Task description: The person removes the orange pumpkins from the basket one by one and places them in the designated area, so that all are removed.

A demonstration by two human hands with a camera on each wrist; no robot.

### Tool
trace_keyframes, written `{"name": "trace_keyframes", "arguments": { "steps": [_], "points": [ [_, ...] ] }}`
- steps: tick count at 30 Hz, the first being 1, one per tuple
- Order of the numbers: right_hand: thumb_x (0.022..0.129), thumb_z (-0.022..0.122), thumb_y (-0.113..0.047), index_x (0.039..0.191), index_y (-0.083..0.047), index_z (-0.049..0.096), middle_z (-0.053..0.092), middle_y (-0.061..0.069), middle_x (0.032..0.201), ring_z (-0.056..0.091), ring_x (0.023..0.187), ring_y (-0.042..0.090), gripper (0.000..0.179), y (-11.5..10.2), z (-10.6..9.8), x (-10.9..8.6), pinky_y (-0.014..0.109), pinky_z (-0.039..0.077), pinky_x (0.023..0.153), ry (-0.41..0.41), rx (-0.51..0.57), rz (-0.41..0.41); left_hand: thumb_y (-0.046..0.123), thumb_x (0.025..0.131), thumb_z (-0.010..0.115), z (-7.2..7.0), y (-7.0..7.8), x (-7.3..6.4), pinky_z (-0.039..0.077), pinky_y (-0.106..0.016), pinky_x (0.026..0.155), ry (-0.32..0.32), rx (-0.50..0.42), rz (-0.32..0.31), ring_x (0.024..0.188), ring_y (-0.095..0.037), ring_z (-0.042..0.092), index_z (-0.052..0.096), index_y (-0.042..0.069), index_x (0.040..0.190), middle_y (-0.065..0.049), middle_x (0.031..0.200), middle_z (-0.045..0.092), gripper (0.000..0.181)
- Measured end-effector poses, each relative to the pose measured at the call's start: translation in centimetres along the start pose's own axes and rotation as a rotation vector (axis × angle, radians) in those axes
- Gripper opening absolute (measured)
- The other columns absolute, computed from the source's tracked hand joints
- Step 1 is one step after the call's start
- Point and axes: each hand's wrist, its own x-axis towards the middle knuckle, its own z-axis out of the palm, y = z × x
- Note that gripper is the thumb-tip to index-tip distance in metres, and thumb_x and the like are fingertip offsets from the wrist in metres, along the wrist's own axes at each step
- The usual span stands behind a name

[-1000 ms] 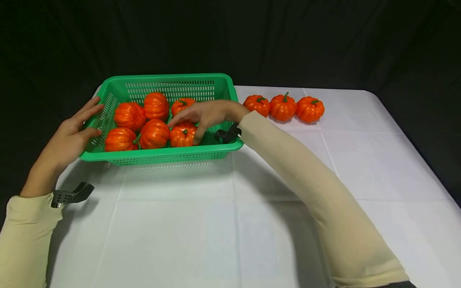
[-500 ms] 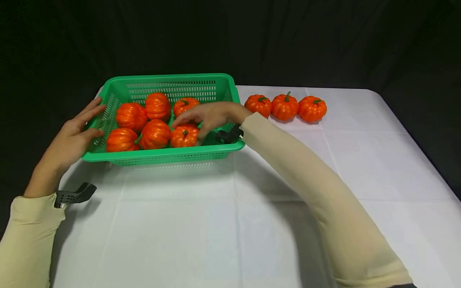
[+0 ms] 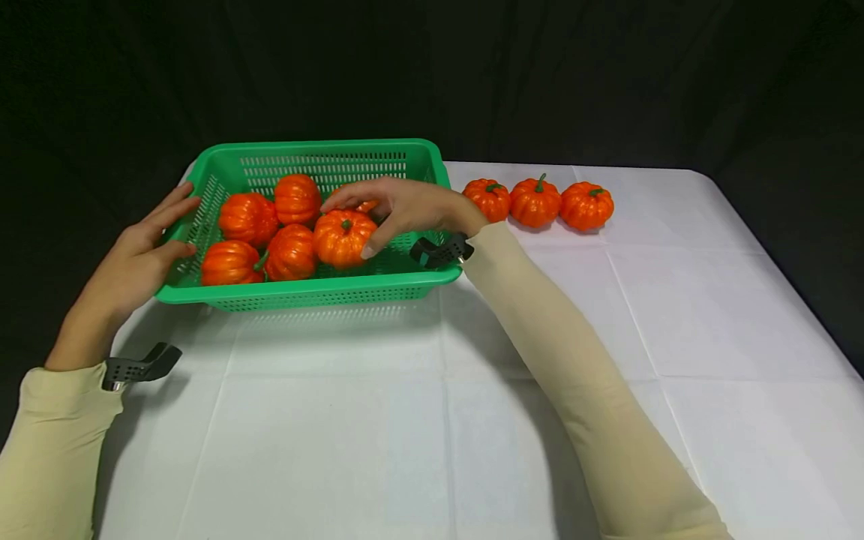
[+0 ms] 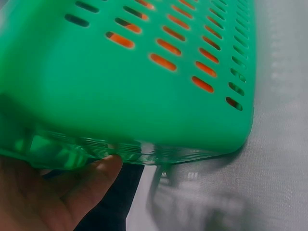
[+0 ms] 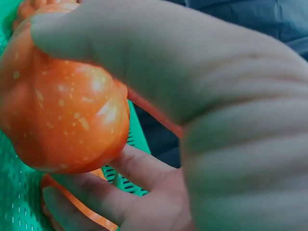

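A green plastic basket (image 3: 310, 288) holds several orange pumpkins, among them one at the back left (image 3: 247, 219) and one at the front left (image 3: 231, 262). My left hand (image 3: 131, 259) rests on the basket's left rim, fingers fairly straight; its wrist view shows the pierced outer wall (image 4: 120, 91) and a fingertip beside it. My right hand (image 3: 418, 206) grips a pumpkin (image 3: 342, 238) between thumb and fingers, inside the basket. In the right wrist view the thumb crosses one side of this pumpkin (image 5: 72, 115), with the fingers on the other. Another pumpkin behind is partly hidden by the hand.
Three more pumpkins stand in a row on the white-covered table (image 3: 324, 435), right of the basket: one near the right wrist (image 3: 487, 198), one in the middle (image 3: 535, 202), one at the right end (image 3: 587, 206). A dark curtain (image 3: 540, 75) hangs behind.
My right hand has lifted the front pumpkin slightly and its wrist has shifted a little right. The left hand stays at the rim. The whole view has drifted slightly.
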Motion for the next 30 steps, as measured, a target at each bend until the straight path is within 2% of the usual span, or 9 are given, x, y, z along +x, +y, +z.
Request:
{"name": "trace_keyframes", "arguments": {
  "steps": [6, 13, 18, 25, 30],
  "points": [
    [0.073, 0.074, 0.001, 0.134, 0.002, 0.044, 0.046, 0.009, 0.134, 0.042, 0.118, 0.027, 0.067, -0.2, 0.1, -0.3, 0.04, 0.044, 0.092, 0.03, 0.059, -0.03, 0.005, 0.095, 0.042, 0.0, 0.2, 0.2, 0.001, -0.048, 0.109, 0.0, -0.001, 0.006, 0.138, -0.009, 0.006, 0.028, 0.008, 0.147, 0.009, 0.154, 0.012, 0.054],
    [0.076, 0.073, 0.001, 0.135, 0.0, 0.044, 0.044, 0.008, 0.136, 0.044, 0.117, 0.027, 0.066, -0.4, 0.5, -1.0, 0.042, 0.042, 0.093, 0.149, 0.059, -0.188, 0.007, 0.096, 0.042, -0.1, 0.3, -0.1, 0.001, -0.048, 0.109, 0.0, 0.002, 0.0, 0.137, -0.006, 0.005, 0.028, 0.012, 0.148, 0.012, 0.154, 0.011, 0.054],
    [0.077, 0.07, 0.0, 0.135, 0.0, 0.043, 0.044, 0.01, 0.135, 0.043, 0.116, 0.028, 0.064, -0.7, 0.9, -1.6, 0.044, 0.043, 0.092, 0.217, 0.074, -0.245, 0.009, 0.096, 0.042, 0.0, 0.1, -0.3, 0.001, -0.051, 0.108, -0.003, -0.011, -0.006, 0.137, -0.005, 0.005, 0.028, 0.015, 0.148, 0.016, 0.153, 0.011, 0.054],
    [0.079, 0.069, 0.0, 0.136, -0.002, 0.044, 0.047, 0.008, 0.133, 0.044, 0.116, 0.027, 0.062, -1.0, 1.1, -2.2, 0.042, 0.042, 0.094, 0.314, 0.108, -0.253, 0.007, 0.096, 0.041, 0.1, 0.0, -0.5, 0.002, -0.048, 0.109, 0.006, -0.019, -0.009, 0.138, -0.008, 0.005, 0.028, 0.013, 0.148, 0.014, 0.153, 0.011, 0.054],
    [0.079, 0.069, 0.0, 0.136, -0.003, 0.044, 0.047, 0.008, 0.134, 0.045, 0.116, 0.028, 0.063, -1.2, 1.0, -3.0, 0.043, 0.042, 0.094, 0.345, 0.107, -0.274, 0.005, 0.095, 0.041, 0.1, 0.1, -0.2, 0.002, -0.048, 0.109, 0.007, -0.018, -0.006, 0.139, -0.01, 0.005, 0.028, 0.009, 0.147, 0.01, 0.154, 0.012, 0.053]
  ]
}}
